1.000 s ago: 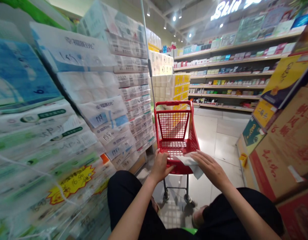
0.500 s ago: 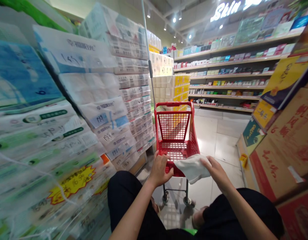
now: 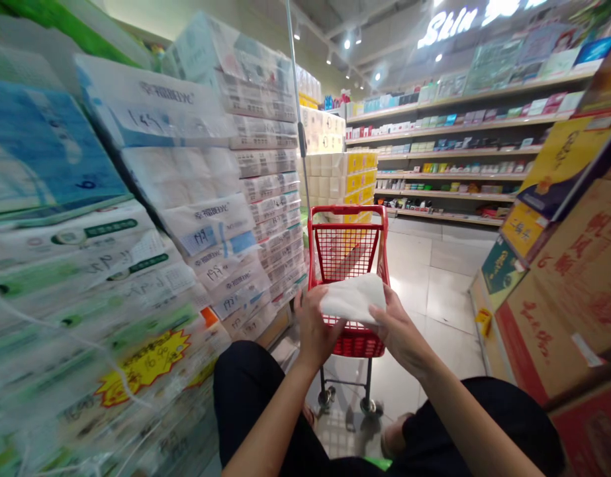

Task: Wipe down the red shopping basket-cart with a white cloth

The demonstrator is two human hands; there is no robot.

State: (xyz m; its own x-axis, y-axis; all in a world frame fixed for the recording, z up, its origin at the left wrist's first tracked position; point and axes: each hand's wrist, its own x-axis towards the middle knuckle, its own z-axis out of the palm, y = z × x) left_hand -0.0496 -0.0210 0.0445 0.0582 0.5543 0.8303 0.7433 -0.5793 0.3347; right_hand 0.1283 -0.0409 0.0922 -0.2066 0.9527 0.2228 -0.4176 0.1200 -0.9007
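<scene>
1. Both hands, left hand (image 3: 312, 328) and right hand (image 3: 397, 331), held one white cloth (image 3: 352, 298) between them, each grip closed on an edge.
2. The cloth hung just above the near rim of one red cart (image 3: 347, 248).
3. Beyond stood stacked tissue packs (image 3: 265, 192) and shelves (image 3: 449, 159).

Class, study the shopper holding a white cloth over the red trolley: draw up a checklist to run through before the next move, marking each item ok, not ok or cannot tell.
1. Both hands grip the white cloth: ok; left hand and right hand each hold an edge.
2. Cloth spread, not bunched: ok.
3. Red trolley within reach in front: ok.
4. A hand steadying the trolley: not ok; both hold the cloth.
5. Trolley basket free of goods: ok in the visible part; the cloth hides the near part.
6. Clearance from the stacked tissue packs on the left: cannot tell.
</scene>
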